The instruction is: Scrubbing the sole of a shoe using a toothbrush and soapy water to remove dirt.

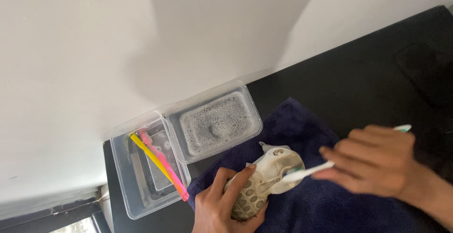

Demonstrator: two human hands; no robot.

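A small dirty white shoe [262, 181], sole turned up, lies on a dark blue towel [321, 200] on a black table [377, 67]. The left hand [222, 207] wraps its fingers closed around the shoe. The right hand [373, 162] pinches a white toothbrush [306, 170], bristles touching the shoe. Behind stand a clear tub of foamy water [214, 122] and a clear tub [122, 186] holding pink and yellow toothbrushes [163, 164].

Dirty off-white shoe [261, 182] tipped sole-up over a dark blue towel [306, 200], white toothbrush [309, 170] with its head against the shoe's heel
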